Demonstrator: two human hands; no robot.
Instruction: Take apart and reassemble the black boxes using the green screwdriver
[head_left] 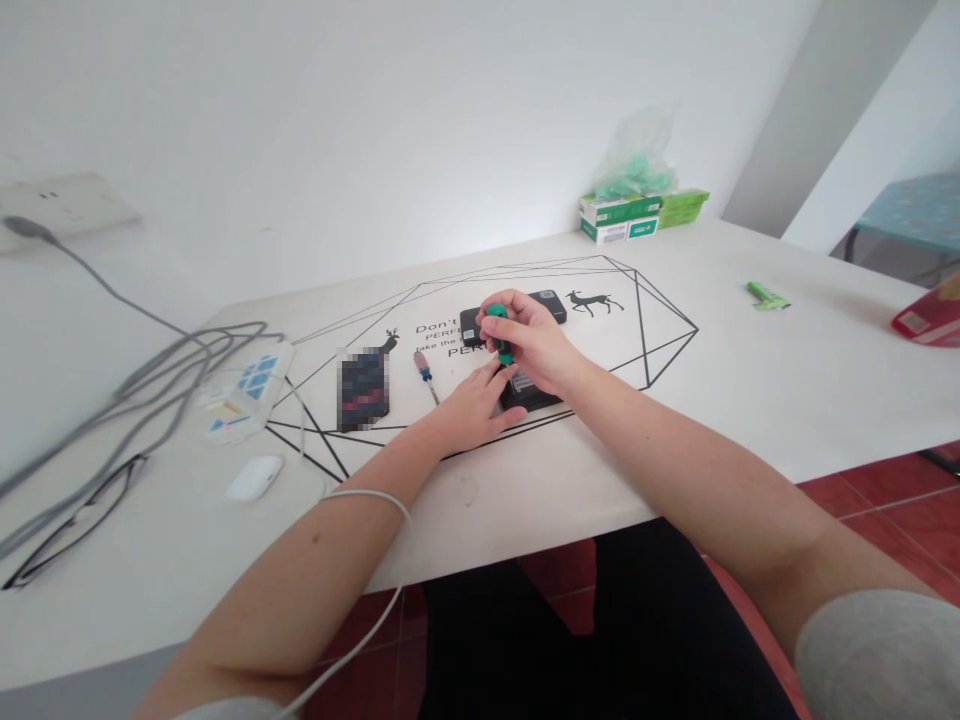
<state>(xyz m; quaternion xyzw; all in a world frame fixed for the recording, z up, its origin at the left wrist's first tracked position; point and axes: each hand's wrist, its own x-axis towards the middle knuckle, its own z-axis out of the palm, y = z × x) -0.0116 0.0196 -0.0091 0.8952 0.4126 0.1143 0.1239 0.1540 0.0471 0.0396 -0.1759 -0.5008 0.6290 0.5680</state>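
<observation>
My right hand [529,335] is closed around the green and black handle of a screwdriver [501,335]. The screwdriver stands nearly upright, its lower end over a flat black device [532,392] with a pale label; the tip is too small to make out. My left hand [476,405] holds the left end of this device against the table, thumb along the near side and index finger close to the screwdriver's shaft. Behind my hands lies another black device [553,303], partly covered by my right hand. A second screwdriver [424,370] lies left of my left hand.
A phone with a blurred screen [363,390], a white case [256,478], glasses [75,520] and a power strip [251,390] with grey cables lie left. Green-and-white boxes [619,218] stand against the wall. A green packet [766,296] and red box [930,315] are right.
</observation>
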